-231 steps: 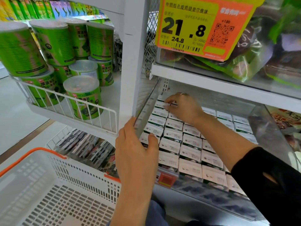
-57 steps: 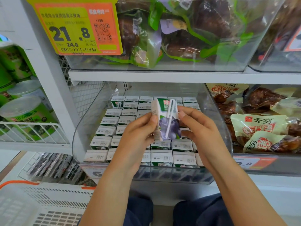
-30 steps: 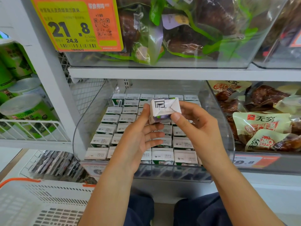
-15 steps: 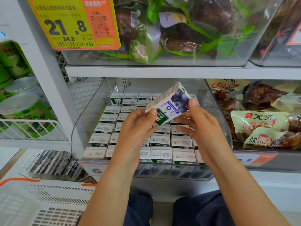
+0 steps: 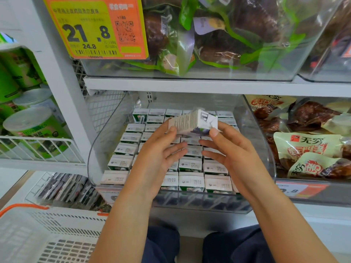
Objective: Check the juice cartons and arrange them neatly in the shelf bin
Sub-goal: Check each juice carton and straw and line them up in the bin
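Head view: one juice carton (image 5: 191, 121) is held lying on its side above the middle of the clear shelf bin (image 5: 98, 149), blurred, printed side panel facing the camera. Left hand (image 5: 159, 156) pinches its left end with thumb and forefinger; the other fingers are spread loosely below. Right hand (image 5: 229, 149) pinches the right end the same way, remaining fingers extended toward the left hand. Beneath, the carton rows (image 5: 190, 182) stand upright and packed from the near wall to the far wall of the bin, tops showing. Right of the bin lie snack packets (image 5: 307, 147). Left, green cans (image 5: 36, 128) sit behind a white wire rail. Near left, a white basket (image 5: 45, 236) with orange rim. Above the bin, a yellow-orange price tag (image 5: 95, 27) reads 21.8.
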